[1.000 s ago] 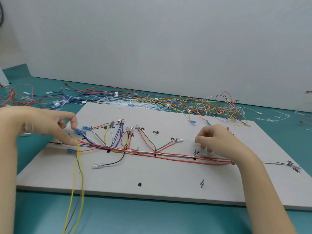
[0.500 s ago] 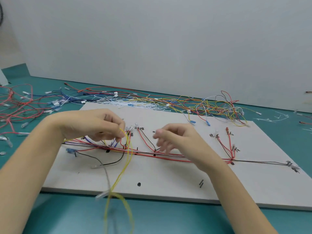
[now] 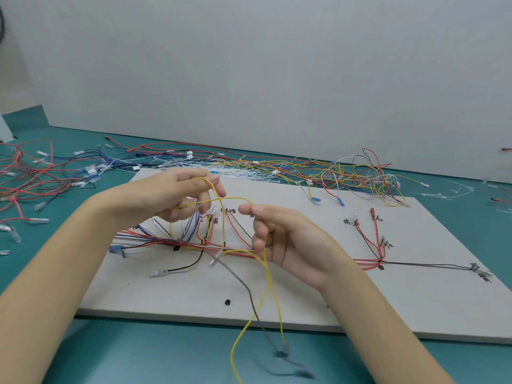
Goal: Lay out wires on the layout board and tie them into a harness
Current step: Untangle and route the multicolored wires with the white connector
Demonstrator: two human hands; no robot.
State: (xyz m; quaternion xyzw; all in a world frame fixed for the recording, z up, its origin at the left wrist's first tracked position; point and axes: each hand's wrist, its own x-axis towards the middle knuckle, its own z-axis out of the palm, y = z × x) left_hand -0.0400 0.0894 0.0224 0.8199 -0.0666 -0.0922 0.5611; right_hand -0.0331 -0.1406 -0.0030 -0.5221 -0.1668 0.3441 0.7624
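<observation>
Fingers (image 3: 206,187) of both hands hold the yellow wire (image 3: 267,286) looped between them.

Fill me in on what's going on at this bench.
A person is building a wire harness on a white layout board. Both hands are raised above it, working a yellow wire: the left hand holds its upper loop, the right hand has it running through its fingers, and the rest hangs toward the near edge. A bundle of red, blue and black wires already lies routed on the board. Loose wires are piled behind.
</observation>
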